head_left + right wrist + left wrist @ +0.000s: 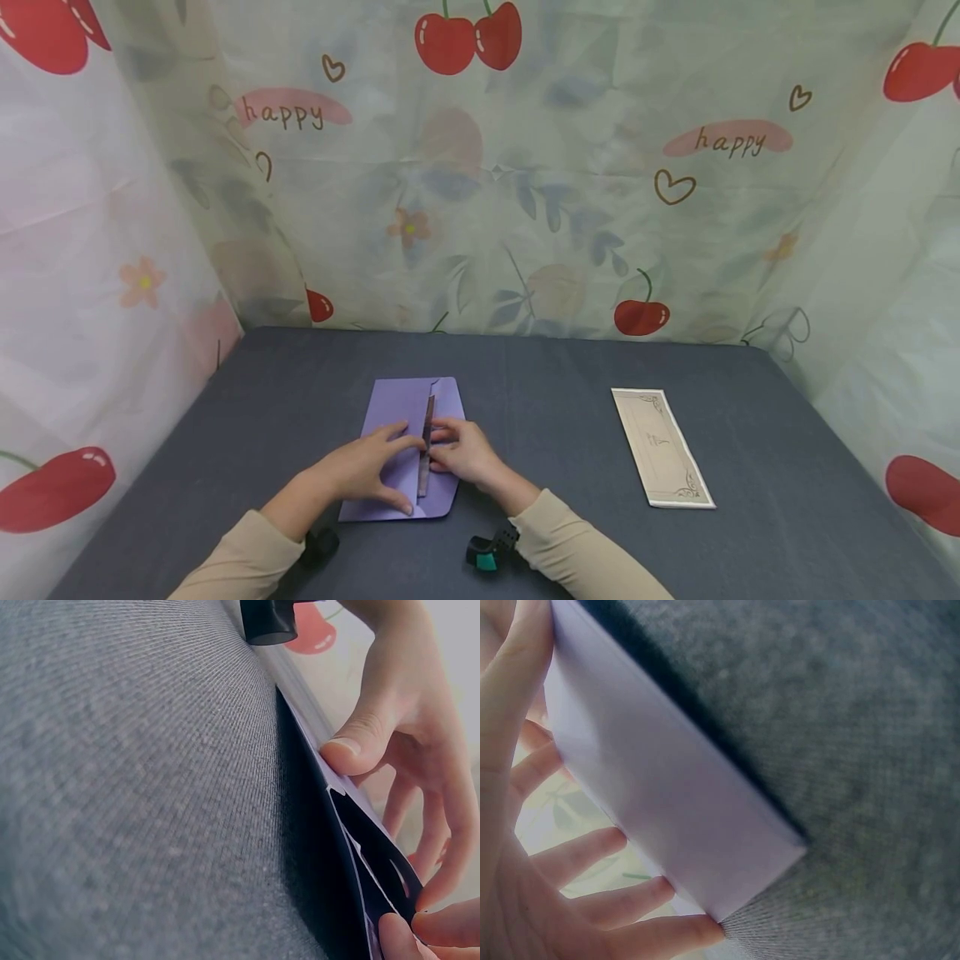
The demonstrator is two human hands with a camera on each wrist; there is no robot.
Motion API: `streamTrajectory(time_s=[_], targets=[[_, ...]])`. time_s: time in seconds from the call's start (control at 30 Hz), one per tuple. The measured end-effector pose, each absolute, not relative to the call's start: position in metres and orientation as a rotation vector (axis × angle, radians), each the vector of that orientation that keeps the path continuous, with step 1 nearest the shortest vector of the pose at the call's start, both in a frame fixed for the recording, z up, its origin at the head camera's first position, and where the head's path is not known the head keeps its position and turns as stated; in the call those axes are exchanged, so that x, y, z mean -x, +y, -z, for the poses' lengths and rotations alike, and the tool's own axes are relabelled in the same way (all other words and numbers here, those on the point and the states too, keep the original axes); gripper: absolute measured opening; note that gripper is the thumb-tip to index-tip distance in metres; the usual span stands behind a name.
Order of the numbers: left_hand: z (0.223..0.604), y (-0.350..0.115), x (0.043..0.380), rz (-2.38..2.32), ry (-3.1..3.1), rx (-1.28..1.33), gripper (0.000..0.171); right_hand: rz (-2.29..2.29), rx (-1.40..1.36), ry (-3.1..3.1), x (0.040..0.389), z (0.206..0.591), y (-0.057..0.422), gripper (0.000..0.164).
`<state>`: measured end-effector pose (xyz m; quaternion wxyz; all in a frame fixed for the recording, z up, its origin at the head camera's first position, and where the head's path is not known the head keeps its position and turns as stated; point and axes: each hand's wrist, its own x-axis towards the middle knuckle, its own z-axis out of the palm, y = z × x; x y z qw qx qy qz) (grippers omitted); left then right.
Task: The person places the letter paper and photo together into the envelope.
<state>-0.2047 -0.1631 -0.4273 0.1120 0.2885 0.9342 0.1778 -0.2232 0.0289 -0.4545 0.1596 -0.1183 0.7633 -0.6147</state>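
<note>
A purple envelope (pixel 397 400) lies on the dark cloth, its mouth and flap facing right. In the mouth shows a narrow dark brownish edge (pixel 425 479), seemingly of a card; most of it is hidden inside. My left hand (pixel 363 467) spreads over the envelope's body, thumb on the lower part, a fingertip touching the lip of the mouth. From the flap side my right hand (pixel 467 454) reaches in, thumb and forefinger pinching at the card's edge. In the right wrist view the envelope's mouth (pixel 375 832) gapes with a dark inside.
A beige printed paper slip (pixel 663 450) with ornate corners lies to the right on the dark tablecloth (pixel 555 433). A black strap with a teal part (pixel 486 560) is by the right wrist. Patterned curtains (pixel 495 208) surround the table on the back and sides.
</note>
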Motion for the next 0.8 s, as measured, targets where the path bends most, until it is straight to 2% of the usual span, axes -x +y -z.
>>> streamTrajectory(time_s=[0.8], targets=[[0.4265,-0.1624,0.2034,-0.538,2.741,-0.853,0.075,1.742,0.354,2.194,0.225,0.4557,0.0264,0.049]])
